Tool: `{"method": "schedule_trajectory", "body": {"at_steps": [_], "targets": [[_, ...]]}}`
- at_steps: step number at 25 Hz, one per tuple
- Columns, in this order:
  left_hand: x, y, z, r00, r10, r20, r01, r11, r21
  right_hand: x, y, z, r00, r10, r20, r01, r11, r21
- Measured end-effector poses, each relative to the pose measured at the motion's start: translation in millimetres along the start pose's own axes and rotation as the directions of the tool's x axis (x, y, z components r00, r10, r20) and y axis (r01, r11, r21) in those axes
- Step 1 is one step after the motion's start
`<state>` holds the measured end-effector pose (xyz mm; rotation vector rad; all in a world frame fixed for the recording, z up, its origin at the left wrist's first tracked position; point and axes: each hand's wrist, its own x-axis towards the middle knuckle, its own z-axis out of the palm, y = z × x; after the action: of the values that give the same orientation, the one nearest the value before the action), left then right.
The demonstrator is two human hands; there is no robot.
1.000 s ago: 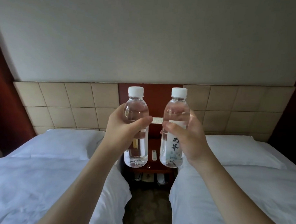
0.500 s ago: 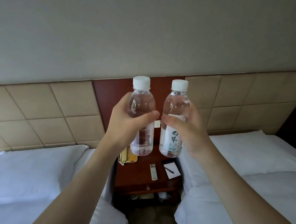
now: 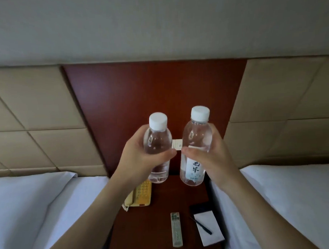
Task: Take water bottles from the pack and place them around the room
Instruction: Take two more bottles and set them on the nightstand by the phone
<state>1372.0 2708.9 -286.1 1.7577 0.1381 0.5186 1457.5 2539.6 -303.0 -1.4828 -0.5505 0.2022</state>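
Two clear water bottles with white caps are held upright side by side above a dark wooden nightstand (image 3: 159, 217). My left hand (image 3: 140, 160) grips the left bottle (image 3: 157, 141) around its middle. My right hand (image 3: 211, 160) grips the right bottle (image 3: 196, 134), whose white label faces me. The bottles' bottoms hang over the back part of the nightstand, in front of the wooden wall panel. The pack is out of view.
On the nightstand lie a yellow telephone (image 3: 140, 195), a remote control (image 3: 176, 229) and a white notepad (image 3: 208, 228) with a black pen (image 3: 201, 225). A white bed (image 3: 32, 212) flanks it on the left and another bed (image 3: 293, 203) on the right. A small wall switch (image 3: 176, 146) sits behind the bottles.
The view has closed in on the nightstand and tilted down. Both bottles sit lower in view, now just above the nightstand's back part.
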Motion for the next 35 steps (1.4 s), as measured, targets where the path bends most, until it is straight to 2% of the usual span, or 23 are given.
{"method": "schedule_trajectory", "body": {"at_steps": [4, 8, 10, 13, 16, 19, 21, 23, 25, 27, 28, 32, 35], "targets": [[20, -187, 31, 0.998, -0.045, -0.04, 0.044, 0.999, -0.026, 36, 182, -5, 0.999, 0.021, 0.029, -0.019, 0.998, -0.066], [17, -369, 64, 0.997, -0.001, -0.082, -0.001, 1.0, -0.021, 41, 374, 1, 1.0, 0.002, -0.011, -0.003, 0.992, -0.125], [15, -435, 79, 0.993, 0.028, -0.115, -0.033, 0.999, -0.041, 39, 444, 3, 1.0, -0.01, -0.019, 0.008, 0.991, -0.134], [22, -505, 94, 0.991, 0.063, -0.122, -0.072, 0.995, -0.065, 37, 509, 1, 1.0, 0.023, -0.001, -0.023, 0.986, -0.164], [25, -545, 99, 0.996, 0.07, -0.062, -0.075, 0.994, -0.075, 37, 539, -4, 0.999, 0.04, -0.013, -0.042, 0.983, -0.178], [28, -560, 96, 0.999, 0.036, 0.017, -0.033, 0.989, -0.142, 39, 548, -5, 0.998, 0.056, -0.014, -0.058, 0.981, -0.188], [29, -565, 94, 0.998, 0.009, 0.061, 0.001, 0.987, -0.163, 37, 556, -5, 0.996, 0.09, 0.01, -0.084, 0.963, -0.255], [21, -573, 97, 1.0, 0.006, 0.015, -0.005, 0.998, -0.063, 29, 566, -7, 0.99, 0.143, 0.008, -0.131, 0.927, -0.351], [3, -585, 104, 0.996, -0.013, -0.087, 0.026, 0.99, 0.142, 20, 573, -11, 0.982, 0.19, 0.012, -0.163, 0.871, -0.464], [-9, -593, 109, 0.991, -0.022, -0.132, 0.063, 0.95, 0.307, 20, 575, -15, 0.979, 0.203, 0.031, -0.153, 0.821, -0.55], [-10, -596, 110, 0.988, -0.025, -0.153, 0.075, 0.941, 0.33, 24, 575, -16, 0.978, 0.206, 0.036, -0.147, 0.8, -0.582], [5, -607, 110, 0.983, -0.078, -0.165, 0.115, 0.966, 0.232, 46, 581, -15, 0.983, 0.183, 0.006, -0.138, 0.763, -0.631], [18, -614, 112, 0.983, -0.02, -0.185, 0.073, 0.956, 0.283, 57, 588, -11, 0.987, 0.156, -0.032, -0.142, 0.774, -0.617]]}}
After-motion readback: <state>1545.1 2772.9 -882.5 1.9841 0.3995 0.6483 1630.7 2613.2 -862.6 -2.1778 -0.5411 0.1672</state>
